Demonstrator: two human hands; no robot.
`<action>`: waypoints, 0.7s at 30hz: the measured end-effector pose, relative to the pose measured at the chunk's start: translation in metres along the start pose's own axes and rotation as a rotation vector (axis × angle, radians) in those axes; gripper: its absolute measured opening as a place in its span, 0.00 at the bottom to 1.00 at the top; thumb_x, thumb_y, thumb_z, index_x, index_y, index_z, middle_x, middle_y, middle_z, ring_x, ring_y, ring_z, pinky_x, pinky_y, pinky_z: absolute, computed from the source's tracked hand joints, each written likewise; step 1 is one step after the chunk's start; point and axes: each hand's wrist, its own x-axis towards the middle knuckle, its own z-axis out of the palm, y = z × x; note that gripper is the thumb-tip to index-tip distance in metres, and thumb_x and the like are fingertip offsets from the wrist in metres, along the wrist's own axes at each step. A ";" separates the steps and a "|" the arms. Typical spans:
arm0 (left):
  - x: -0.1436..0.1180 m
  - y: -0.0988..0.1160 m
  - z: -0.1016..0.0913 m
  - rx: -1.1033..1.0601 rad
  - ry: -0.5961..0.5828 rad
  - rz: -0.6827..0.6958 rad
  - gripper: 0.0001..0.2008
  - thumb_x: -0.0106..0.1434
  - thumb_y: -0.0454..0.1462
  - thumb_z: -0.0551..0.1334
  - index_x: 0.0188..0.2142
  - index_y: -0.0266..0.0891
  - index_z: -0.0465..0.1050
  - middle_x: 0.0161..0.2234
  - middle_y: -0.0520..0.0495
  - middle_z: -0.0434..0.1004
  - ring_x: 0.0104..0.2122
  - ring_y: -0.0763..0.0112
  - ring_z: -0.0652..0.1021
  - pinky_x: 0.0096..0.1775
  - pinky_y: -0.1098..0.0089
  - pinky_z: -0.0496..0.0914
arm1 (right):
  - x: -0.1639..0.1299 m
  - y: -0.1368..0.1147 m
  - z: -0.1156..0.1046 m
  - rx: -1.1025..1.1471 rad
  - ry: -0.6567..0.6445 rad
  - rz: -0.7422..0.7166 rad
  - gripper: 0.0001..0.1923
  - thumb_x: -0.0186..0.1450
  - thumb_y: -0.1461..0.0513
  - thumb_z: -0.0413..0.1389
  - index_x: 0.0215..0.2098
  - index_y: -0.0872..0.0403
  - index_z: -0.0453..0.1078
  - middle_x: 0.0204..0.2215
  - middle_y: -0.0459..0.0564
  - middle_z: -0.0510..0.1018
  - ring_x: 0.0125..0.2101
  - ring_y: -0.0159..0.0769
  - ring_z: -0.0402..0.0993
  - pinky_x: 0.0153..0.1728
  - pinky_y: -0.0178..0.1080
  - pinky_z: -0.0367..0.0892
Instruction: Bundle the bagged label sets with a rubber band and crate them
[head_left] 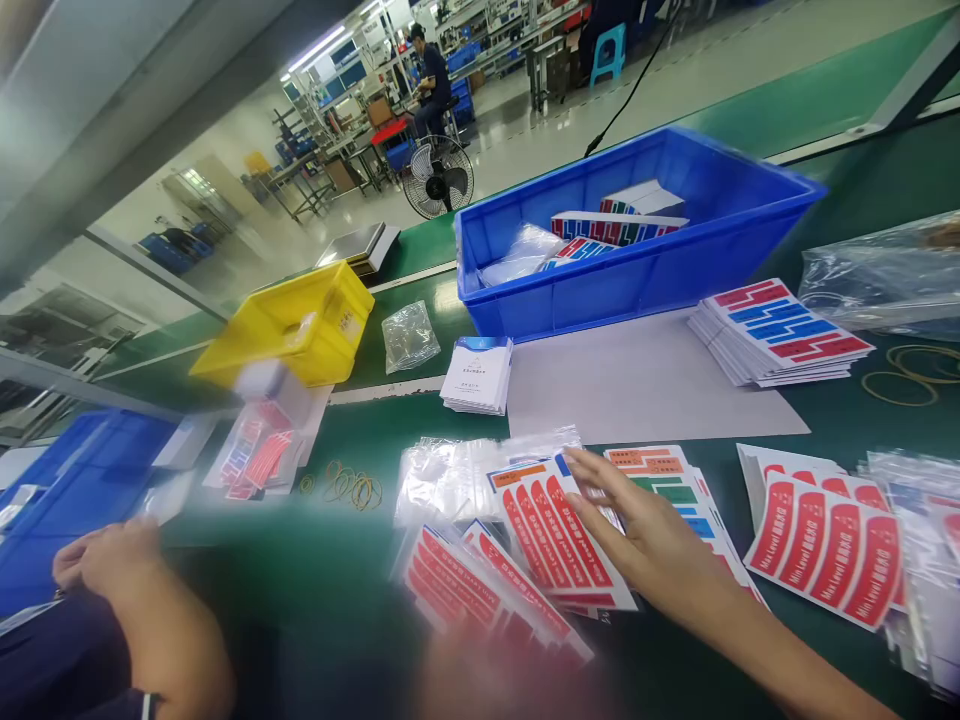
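Note:
My right hand [630, 520] reaches in from the lower right, its fingers closed on the upper right edge of a sticker sheet [551, 530] with red curved labels. Low in the middle, my left hand [502, 680] is a pinkish smear; its fingers are not distinct. Fanned red label sheets [465, 585] rise tilted from it, seemingly in its grip. Clear plastic bags [450, 475] lie just beyond the sheets. Beside my right wrist is a stack of orange, green and blue label sheets [686, 490]. More red label sheets [829, 540] lie farther right.
A blue bin [630, 290] holding label packs stands at the back, left of it a yellow bin [300, 330]. White booklets [476, 375], a red-and-blue sheet stack [787, 325] and rubber bands [356, 487] lie on the green table. A co-worker's hand [112, 560] is at left.

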 end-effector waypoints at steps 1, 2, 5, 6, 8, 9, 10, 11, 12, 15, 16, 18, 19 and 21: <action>0.000 -0.002 0.000 -0.001 -0.002 0.013 0.23 0.62 0.33 0.52 0.49 0.62 0.73 0.41 0.56 0.84 0.55 0.52 0.72 0.45 0.47 0.75 | 0.000 0.001 0.003 -0.060 0.055 -0.039 0.29 0.70 0.52 0.47 0.64 0.58 0.57 0.60 0.61 0.69 0.58 0.52 0.66 0.56 0.52 0.65; 0.000 -0.005 0.000 -0.001 -0.004 0.025 0.22 0.61 0.33 0.54 0.49 0.61 0.73 0.41 0.55 0.84 0.54 0.51 0.73 0.46 0.49 0.75 | -0.002 0.001 0.007 -0.096 0.073 -0.073 0.29 0.69 0.52 0.47 0.64 0.58 0.56 0.62 0.61 0.65 0.62 0.52 0.60 0.58 0.54 0.61; 0.001 -0.010 0.004 0.013 -0.003 0.046 0.21 0.59 0.34 0.58 0.49 0.60 0.74 0.43 0.54 0.83 0.54 0.52 0.74 0.49 0.53 0.75 | -0.013 -0.007 0.022 -0.028 -0.146 -0.073 0.25 0.71 0.52 0.46 0.62 0.54 0.60 0.52 0.57 0.76 0.53 0.47 0.72 0.51 0.48 0.69; 0.001 -0.011 0.005 0.023 0.000 0.051 0.21 0.59 0.34 0.59 0.49 0.60 0.74 0.43 0.55 0.83 0.53 0.52 0.75 0.49 0.54 0.75 | -0.017 -0.011 0.026 0.013 -0.241 -0.051 0.23 0.71 0.53 0.45 0.61 0.53 0.62 0.43 0.54 0.81 0.43 0.44 0.78 0.43 0.44 0.73; 0.001 -0.012 0.007 0.036 0.014 0.069 0.21 0.59 0.33 0.58 0.48 0.59 0.75 0.42 0.56 0.83 0.52 0.53 0.76 0.49 0.55 0.75 | -0.021 -0.017 0.027 0.072 -0.323 -0.015 0.22 0.72 0.54 0.43 0.59 0.52 0.64 0.26 0.47 0.80 0.27 0.40 0.78 0.29 0.39 0.72; 0.000 -0.013 0.007 0.033 0.026 0.082 0.20 0.59 0.32 0.59 0.47 0.58 0.75 0.41 0.55 0.84 0.51 0.53 0.77 0.49 0.54 0.75 | -0.020 -0.019 0.024 0.088 -0.308 -0.003 0.22 0.72 0.54 0.42 0.58 0.52 0.65 0.21 0.44 0.76 0.23 0.39 0.75 0.25 0.38 0.70; -0.001 -0.014 0.007 0.023 0.038 0.096 0.19 0.59 0.32 0.59 0.47 0.56 0.76 0.40 0.54 0.84 0.50 0.52 0.78 0.49 0.54 0.75 | -0.019 -0.019 0.020 0.097 -0.277 0.010 0.22 0.72 0.53 0.42 0.58 0.52 0.65 0.19 0.43 0.74 0.21 0.38 0.74 0.23 0.37 0.68; -0.002 -0.015 0.007 0.009 0.051 0.110 0.18 0.59 0.32 0.60 0.46 0.54 0.77 0.39 0.53 0.84 0.49 0.52 0.79 0.49 0.54 0.75 | -0.017 -0.017 0.015 0.104 -0.244 0.026 0.22 0.72 0.53 0.43 0.59 0.52 0.64 0.19 0.43 0.74 0.21 0.38 0.74 0.22 0.37 0.67; -0.003 -0.016 0.007 -0.005 0.062 0.121 0.17 0.58 0.32 0.60 0.45 0.52 0.77 0.39 0.52 0.84 0.48 0.52 0.79 0.49 0.54 0.74 | -0.014 -0.015 0.010 0.104 -0.206 0.040 0.22 0.72 0.52 0.43 0.59 0.52 0.63 0.21 0.44 0.75 0.23 0.39 0.75 0.23 0.37 0.68; -0.009 -0.008 0.015 -0.019 0.074 0.131 0.16 0.58 0.32 0.60 0.43 0.50 0.78 0.36 0.51 0.85 0.48 0.52 0.79 0.49 0.53 0.74 | -0.007 -0.005 -0.001 0.003 -0.017 0.009 0.25 0.71 0.52 0.45 0.62 0.54 0.59 0.41 0.56 0.80 0.40 0.46 0.78 0.35 0.43 0.74; -0.011 0.003 0.022 -0.012 0.078 0.129 0.16 0.58 0.32 0.59 0.43 0.50 0.78 0.36 0.52 0.85 0.48 0.52 0.79 0.49 0.53 0.74 | -0.006 -0.002 -0.001 -0.051 0.059 -0.029 0.26 0.70 0.52 0.46 0.63 0.55 0.58 0.49 0.59 0.77 0.48 0.49 0.75 0.43 0.47 0.73; -0.014 0.040 0.041 0.012 0.103 0.124 0.15 0.60 0.34 0.56 0.42 0.50 0.78 0.34 0.52 0.85 0.51 0.51 0.77 0.46 0.53 0.75 | -0.009 -0.001 0.004 -0.128 0.124 -0.108 0.27 0.70 0.53 0.47 0.62 0.57 0.58 0.58 0.62 0.70 0.58 0.52 0.65 0.53 0.53 0.66; -0.015 0.065 0.052 0.026 0.125 0.125 0.15 0.62 0.36 0.55 0.42 0.50 0.79 0.33 0.52 0.85 0.52 0.49 0.76 0.45 0.51 0.75 | -0.011 -0.003 0.008 -0.131 0.081 -0.133 0.25 0.70 0.53 0.47 0.61 0.56 0.59 0.58 0.61 0.70 0.58 0.51 0.65 0.55 0.53 0.64; -0.013 0.125 0.077 0.030 0.157 0.161 0.16 0.63 0.38 0.52 0.41 0.50 0.79 0.32 0.53 0.85 0.53 0.48 0.75 0.43 0.49 0.75 | -0.017 -0.010 0.018 -0.072 -0.115 -0.148 0.20 0.71 0.54 0.46 0.56 0.53 0.65 0.51 0.56 0.76 0.52 0.46 0.72 0.50 0.47 0.68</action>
